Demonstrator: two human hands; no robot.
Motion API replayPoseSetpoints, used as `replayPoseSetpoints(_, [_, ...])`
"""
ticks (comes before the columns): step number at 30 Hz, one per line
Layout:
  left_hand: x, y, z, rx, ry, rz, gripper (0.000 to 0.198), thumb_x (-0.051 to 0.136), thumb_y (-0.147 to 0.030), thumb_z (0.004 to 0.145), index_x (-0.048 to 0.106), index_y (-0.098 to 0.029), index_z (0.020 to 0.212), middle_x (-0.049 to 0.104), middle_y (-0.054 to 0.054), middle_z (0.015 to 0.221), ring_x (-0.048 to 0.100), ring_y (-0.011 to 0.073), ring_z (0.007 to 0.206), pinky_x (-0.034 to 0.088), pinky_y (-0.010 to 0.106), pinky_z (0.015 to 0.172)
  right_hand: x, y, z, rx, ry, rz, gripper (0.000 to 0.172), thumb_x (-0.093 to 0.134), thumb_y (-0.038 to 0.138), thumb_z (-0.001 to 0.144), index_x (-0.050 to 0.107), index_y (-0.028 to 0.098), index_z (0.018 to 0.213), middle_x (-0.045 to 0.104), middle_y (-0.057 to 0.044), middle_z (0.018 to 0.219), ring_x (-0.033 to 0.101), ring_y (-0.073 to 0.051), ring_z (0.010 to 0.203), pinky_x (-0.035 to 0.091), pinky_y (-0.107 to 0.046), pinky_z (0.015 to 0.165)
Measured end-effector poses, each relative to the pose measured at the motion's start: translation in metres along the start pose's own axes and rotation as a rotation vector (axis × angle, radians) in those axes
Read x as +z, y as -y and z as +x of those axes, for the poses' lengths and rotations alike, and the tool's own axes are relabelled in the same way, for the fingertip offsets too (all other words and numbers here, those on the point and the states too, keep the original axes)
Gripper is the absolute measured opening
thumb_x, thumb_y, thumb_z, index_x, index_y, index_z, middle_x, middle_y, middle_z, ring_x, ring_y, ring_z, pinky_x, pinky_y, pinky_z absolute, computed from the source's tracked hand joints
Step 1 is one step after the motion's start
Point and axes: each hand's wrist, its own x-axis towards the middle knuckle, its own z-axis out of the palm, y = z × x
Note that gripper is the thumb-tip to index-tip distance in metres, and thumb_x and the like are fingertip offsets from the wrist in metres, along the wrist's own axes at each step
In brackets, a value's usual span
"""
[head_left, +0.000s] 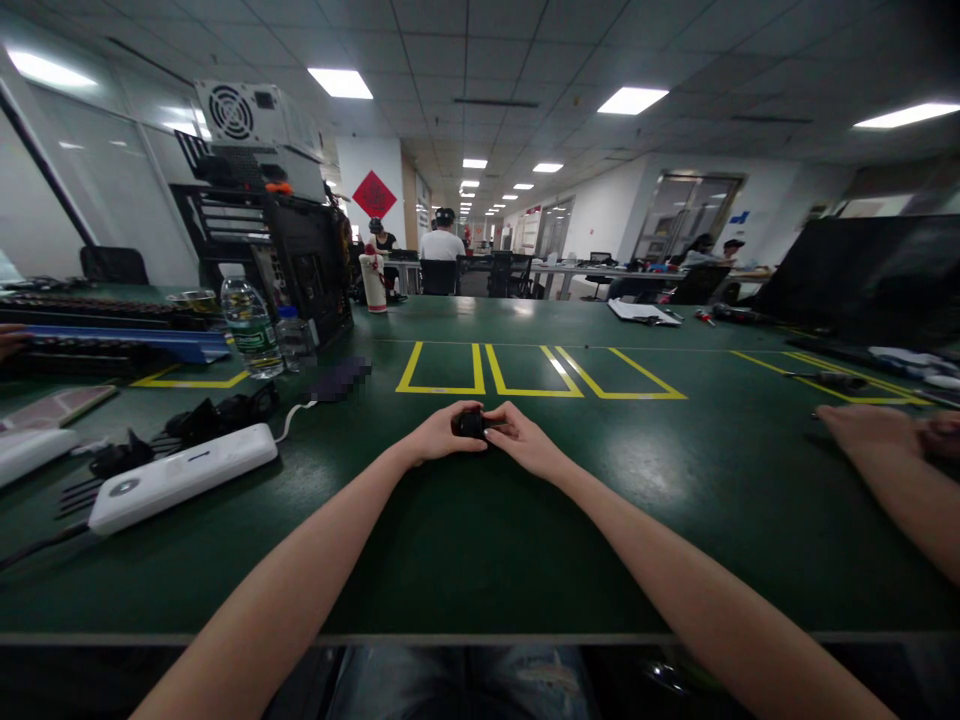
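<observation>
A small dark object (470,425), whose kind I cannot make out, is held between my two hands just above the green table (480,560). My left hand (442,433) wraps its thumb and fingers around the object's left side. From the other side, my right hand (519,438) has thumb and fingers pinched together at its right edge. Whatever sits between those right fingertips, if it is more than the dark object, is too small to tell. Yellow tape outlines (440,390) lie on the table beyond my hands.
To the left are a white power strip (187,478), dark plugs, a water bottle (251,325) and a stacked computer case (307,250). A co-worker's hand (870,435) works at the right. Farther back stand a white cup (373,283) and a clipboard (643,313).
</observation>
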Motion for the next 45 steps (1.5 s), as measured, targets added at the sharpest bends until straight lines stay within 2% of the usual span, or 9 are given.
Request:
replayPoseSetpoints(6, [-0.001,0.0,0.0,0.003,0.001,0.001,0.063,0.068,-0.031,0.062,0.041,-0.021,0.118,0.046,0.008,0.119,0.044,0.0239,0.108,0.034,0.039,0.092,0.0,-0.001,0.004,0.058,0.007,-0.024,0.029,0.05,0.023,0.076,0.044,0.02,0.104,0.05,-0.006,0.107,0.053,-0.017,0.098,0.042,-0.039,0.087])
replayPoseSetpoints(12, [0.0,0.004,0.002,-0.001,-0.011,-0.026,0.066,0.069,-0.031,0.06,0.04,-0.021,0.118,0.046,0.008,0.119,0.046,0.0232,0.106,0.036,0.038,0.09,-0.001,0.007,-0.003,0.015,0.079,0.019,0.032,0.055,0.02,0.072,0.043,0.021,0.102,0.049,-0.004,0.109,0.05,-0.017,0.103,0.041,-0.038,0.089])
replayPoseSetpoints(19, [0.001,0.0,-0.002,-0.021,-0.039,0.026,0.064,0.068,-0.032,0.061,0.041,-0.022,0.118,0.046,0.007,0.119,0.045,0.0243,0.106,0.037,0.039,0.088,0.001,0.01,-0.002,0.024,0.013,0.0,0.019,0.046,0.028,0.078,0.047,0.02,0.096,0.051,-0.004,0.103,0.054,-0.016,0.094,0.045,-0.036,0.081])
replayPoseSetpoints(24, [0.002,0.003,-0.001,0.014,-0.059,0.013,0.063,0.069,-0.029,0.06,0.043,-0.021,0.117,0.049,0.007,0.115,0.046,0.0237,0.106,0.034,0.039,0.091,0.002,0.004,0.005,0.024,-0.005,-0.024,0.027,0.047,0.024,0.077,0.045,0.02,0.104,0.05,-0.005,0.104,0.052,-0.016,0.097,0.042,-0.038,0.087])
replayPoseSetpoints(31, [0.001,0.007,0.001,-0.009,-0.035,-0.026,0.066,0.07,-0.032,0.059,0.04,-0.023,0.118,0.046,0.007,0.118,0.046,0.0238,0.106,0.036,0.039,0.089,0.001,0.006,-0.003,0.006,0.075,0.013,0.032,0.051,0.02,0.075,0.042,0.022,0.105,0.047,-0.004,0.112,0.049,-0.017,0.105,0.041,-0.038,0.09])
replayPoseSetpoints(37, [0.001,0.008,0.001,-0.004,-0.044,-0.007,0.065,0.069,-0.032,0.06,0.041,-0.023,0.118,0.045,0.008,0.119,0.045,0.0243,0.107,0.035,0.04,0.09,0.001,0.011,-0.005,-0.009,0.023,-0.008,0.021,0.047,0.024,0.078,0.045,0.021,0.098,0.051,-0.003,0.104,0.053,-0.016,0.099,0.043,-0.037,0.087])
replayPoseSetpoints(41, [0.0,0.005,0.0,-0.008,-0.032,-0.004,0.065,0.069,-0.033,0.06,0.041,-0.022,0.118,0.046,0.007,0.118,0.045,0.0243,0.107,0.035,0.041,0.091,0.002,0.01,0.0,0.01,0.003,-0.06,0.027,0.048,0.022,0.077,0.044,0.021,0.104,0.049,-0.004,0.107,0.051,-0.016,0.101,0.04,-0.039,0.09])
replayPoseSetpoints(45, [-0.001,0.003,-0.002,-0.026,-0.026,-0.01,0.065,0.069,-0.033,0.061,0.04,-0.023,0.118,0.046,0.007,0.118,0.045,0.024,0.107,0.035,0.04,0.09,0.001,0.006,0.001,0.03,0.038,-0.065,0.031,0.048,0.02,0.077,0.044,0.02,0.107,0.047,-0.006,0.11,0.049,-0.018,0.104,0.039,-0.041,0.091])
